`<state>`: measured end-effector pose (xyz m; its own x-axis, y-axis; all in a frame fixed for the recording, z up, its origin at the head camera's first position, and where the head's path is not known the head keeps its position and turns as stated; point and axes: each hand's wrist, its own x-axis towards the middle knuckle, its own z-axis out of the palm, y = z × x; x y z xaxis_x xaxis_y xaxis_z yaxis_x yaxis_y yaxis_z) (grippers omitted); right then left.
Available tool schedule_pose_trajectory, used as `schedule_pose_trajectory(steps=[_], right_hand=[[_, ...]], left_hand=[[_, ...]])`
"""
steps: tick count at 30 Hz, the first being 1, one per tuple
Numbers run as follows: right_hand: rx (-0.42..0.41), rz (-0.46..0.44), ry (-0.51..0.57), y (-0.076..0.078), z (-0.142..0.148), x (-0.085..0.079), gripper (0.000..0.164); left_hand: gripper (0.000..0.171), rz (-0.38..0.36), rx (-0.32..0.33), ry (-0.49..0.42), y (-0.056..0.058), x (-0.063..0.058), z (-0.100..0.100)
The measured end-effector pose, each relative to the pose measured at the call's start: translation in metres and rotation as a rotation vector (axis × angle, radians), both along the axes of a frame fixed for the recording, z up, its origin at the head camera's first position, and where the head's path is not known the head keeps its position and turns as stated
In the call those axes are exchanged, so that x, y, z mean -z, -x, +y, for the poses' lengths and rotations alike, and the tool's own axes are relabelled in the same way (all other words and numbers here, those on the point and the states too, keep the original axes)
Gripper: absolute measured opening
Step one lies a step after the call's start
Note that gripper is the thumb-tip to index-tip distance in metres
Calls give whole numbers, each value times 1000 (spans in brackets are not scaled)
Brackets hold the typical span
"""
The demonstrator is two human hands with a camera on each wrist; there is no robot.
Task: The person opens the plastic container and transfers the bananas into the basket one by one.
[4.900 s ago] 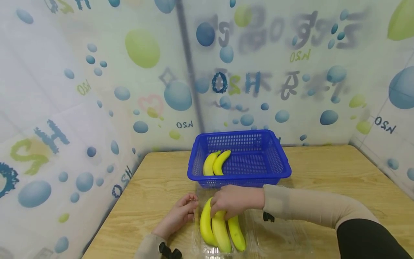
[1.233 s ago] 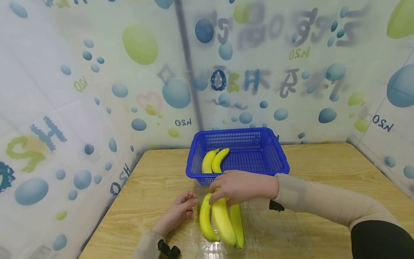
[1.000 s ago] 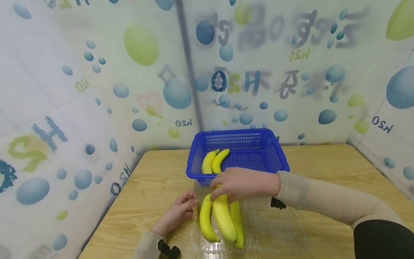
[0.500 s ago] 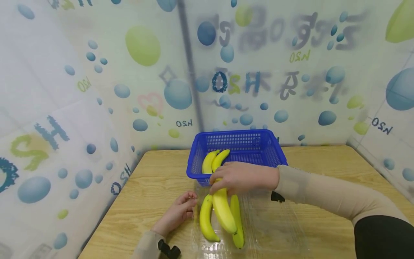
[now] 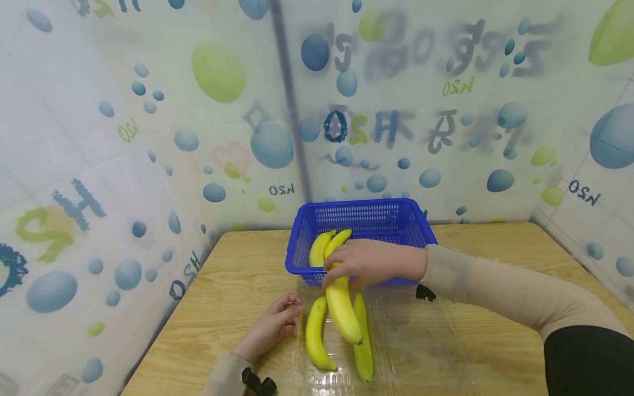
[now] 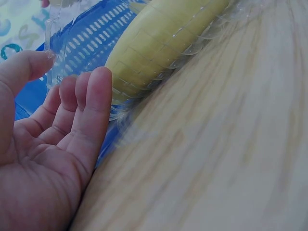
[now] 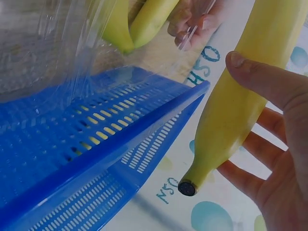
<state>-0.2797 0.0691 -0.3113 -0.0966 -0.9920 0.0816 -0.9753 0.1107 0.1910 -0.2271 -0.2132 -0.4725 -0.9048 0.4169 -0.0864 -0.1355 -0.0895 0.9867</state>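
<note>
My right hand (image 5: 369, 263) grips a yellow banana (image 5: 343, 311) near its stem end, thumb on one side and fingers on the other. This banana is held over the front of the blue basket and the clear plastic container (image 5: 421, 352). In the right wrist view its dark stem tip (image 7: 187, 187) points past the basket's rim. Beside the container's left edge rests my left hand (image 5: 271, 325), fingers loosely bent, thumb tip right at the clear rim in the left wrist view. Inside the container lie two bananas, one at left (image 5: 317, 338) and one at right (image 5: 363, 346).
The blue plastic basket (image 5: 430, 231) stands behind the container, with two bananas (image 5: 321, 248) at its left side. Both rest on a wooden table (image 5: 495, 275). A patterned curtain (image 5: 426, 99) hangs behind and to the sides.
My right hand has taken hold of the middle banana in the container and lifted it away, up toward the basket. My left hand has stayed at the container's edge.
</note>
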Motion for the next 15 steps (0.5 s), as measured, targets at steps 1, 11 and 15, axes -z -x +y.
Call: schedule_pose_trajectory(steps=[1,11,15], right_hand=[[-1,4,1,1,0,0,44],[21,8,17,15,2,-3,44],[34,4,21,19,2,-5,44]], left_hand=[[17,-1,0,-1,0,0,0],[17,-5,-7,-2,0,0,0],[16,3,-5,-5,-1,0,0]])
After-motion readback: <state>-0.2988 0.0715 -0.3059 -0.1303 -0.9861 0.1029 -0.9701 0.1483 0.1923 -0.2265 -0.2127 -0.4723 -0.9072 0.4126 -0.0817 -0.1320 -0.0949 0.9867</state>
